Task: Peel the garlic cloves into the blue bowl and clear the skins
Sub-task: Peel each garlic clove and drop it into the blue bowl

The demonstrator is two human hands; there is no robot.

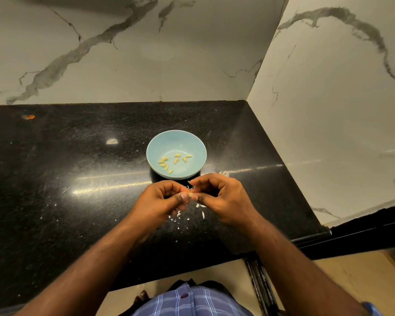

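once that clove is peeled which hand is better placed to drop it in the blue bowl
Probably the right hand. It sits just below the blue bowl's near rim, slightly closer than the left hand, and both pinch the garlic clove between them.

Far wall [192, 53] white marble, grey-veined; counter [55, 179] speckled black; bowl [155, 149] pale blue; peeled cloves [175, 161] yellow; skins [180, 215] white; near cloth [192, 302] blue plaid.

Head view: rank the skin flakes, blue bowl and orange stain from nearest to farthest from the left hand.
1. Skin flakes: on the counter just beneath the left hand.
2. Blue bowl: just beyond the hands, centre.
3. Orange stain: far left, near the wall.
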